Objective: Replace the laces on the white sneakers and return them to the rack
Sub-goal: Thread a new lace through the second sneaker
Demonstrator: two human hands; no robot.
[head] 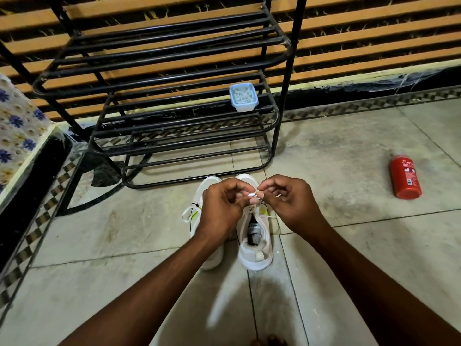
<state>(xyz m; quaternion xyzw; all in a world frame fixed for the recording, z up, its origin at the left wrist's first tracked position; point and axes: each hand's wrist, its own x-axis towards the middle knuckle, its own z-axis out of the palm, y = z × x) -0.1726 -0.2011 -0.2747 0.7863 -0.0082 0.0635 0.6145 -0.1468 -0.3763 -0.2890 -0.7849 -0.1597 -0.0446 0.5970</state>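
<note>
White sneakers (pixel 257 258) sit beneath the left hand (pixel 222 208) and right hand (pixel 289 198), both pinching a lace (pixel 253 195).

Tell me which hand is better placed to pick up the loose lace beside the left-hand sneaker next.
Probably the left hand: it hovers over that sneaker, close to the loose lace. The right hand would have to cross over.
</note>
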